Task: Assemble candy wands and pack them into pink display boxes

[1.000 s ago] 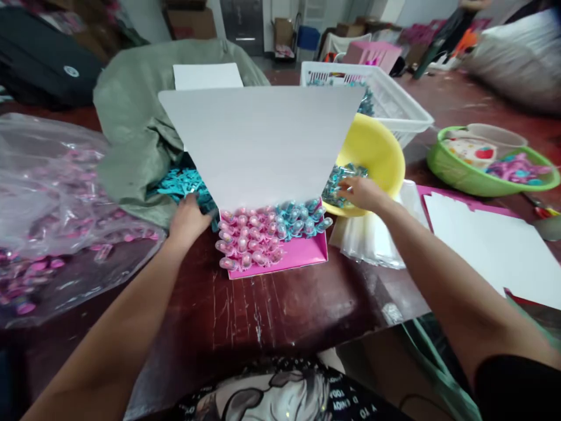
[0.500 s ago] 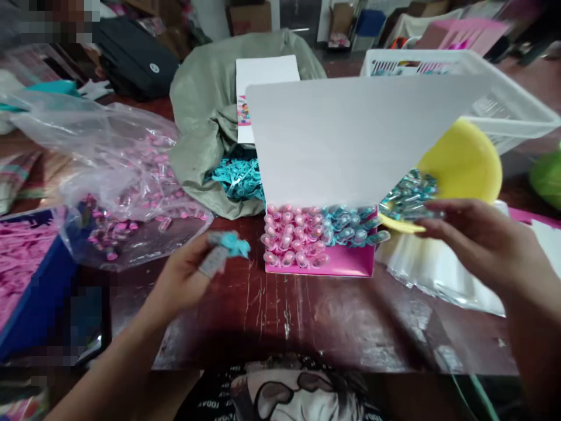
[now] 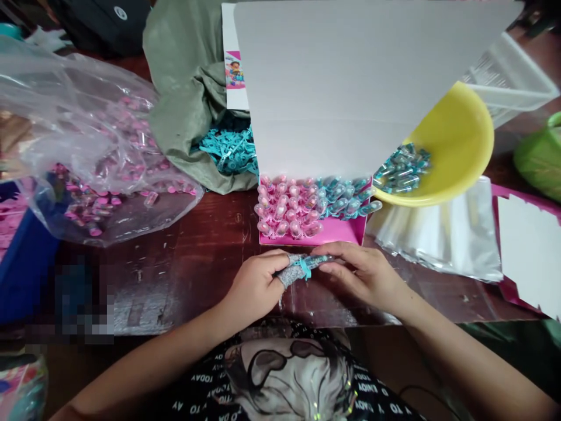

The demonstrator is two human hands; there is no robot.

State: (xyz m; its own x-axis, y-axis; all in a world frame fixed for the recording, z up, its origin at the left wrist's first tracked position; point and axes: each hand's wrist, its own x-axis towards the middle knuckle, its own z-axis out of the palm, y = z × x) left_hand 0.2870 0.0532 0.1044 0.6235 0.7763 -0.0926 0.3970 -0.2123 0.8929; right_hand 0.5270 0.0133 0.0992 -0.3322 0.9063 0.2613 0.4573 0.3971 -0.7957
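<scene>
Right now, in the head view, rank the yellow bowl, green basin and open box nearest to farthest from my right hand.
From your right hand:
1. open box, just ahead, slightly left
2. yellow bowl, ahead and right
3. green basin, farther right, at the picture's edge

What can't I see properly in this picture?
All in the head view:
- Small teal item: partly covered by fingers; its details are too small.
- Yellow bowl: left part hidden behind the raised white lid.
- Blue bin: cut off by the left edge.
- Green bowl: cut off by the right edge.
</scene>
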